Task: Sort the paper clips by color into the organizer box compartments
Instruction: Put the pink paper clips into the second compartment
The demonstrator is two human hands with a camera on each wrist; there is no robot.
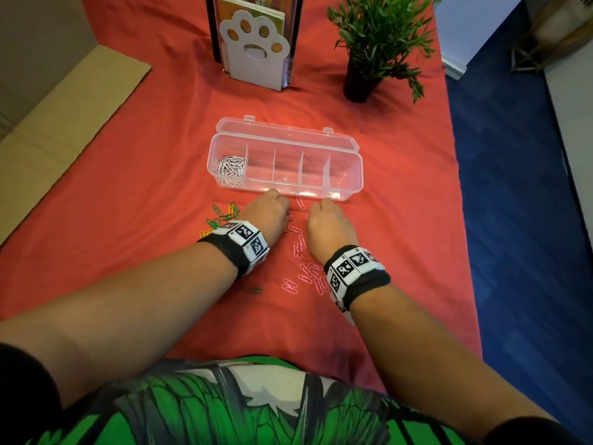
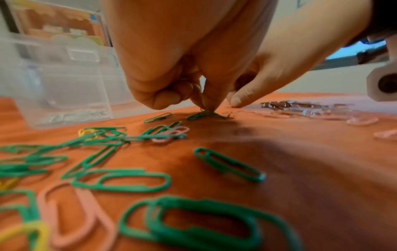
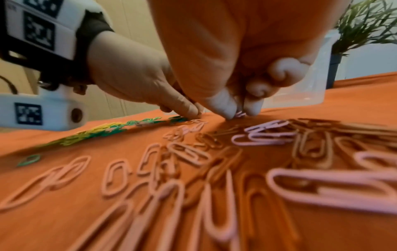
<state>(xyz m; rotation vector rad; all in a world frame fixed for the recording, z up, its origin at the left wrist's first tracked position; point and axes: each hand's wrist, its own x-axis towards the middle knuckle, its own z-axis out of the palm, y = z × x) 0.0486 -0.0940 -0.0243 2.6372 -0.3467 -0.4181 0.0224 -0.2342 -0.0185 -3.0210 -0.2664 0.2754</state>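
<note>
The clear organizer box (image 1: pixel 345 170) lies open on the red cloth, with white clips (image 1: pixel 230 167) in its leftmost compartment. Just in front of it, my left hand (image 1: pixel 268 208) has its fingertips together on the cloth, pinching a green clip (image 2: pixel 205 115); the left hand (image 2: pixel 206 107) is curled. Green and yellow clips (image 1: pixel 221 216) lie to its left. My right hand (image 1: pixel 327 220) is beside it. In the right wrist view the right hand (image 3: pixel 237 113) pinches a pink clip (image 3: pixel 240 114) between thumb and fingers. Several pink clips (image 1: pixel 305 271) lie scattered between my wrists.
A paw-shaped white holder (image 1: pixel 256 46) with booklets and a potted plant (image 1: pixel 378 43) stand behind the box. A lone dark green clip (image 1: pixel 255 290) lies near my left forearm. The table's right edge drops to blue floor (image 1: pixel 513 220); cardboard (image 1: pixel 64 107) lies at the left.
</note>
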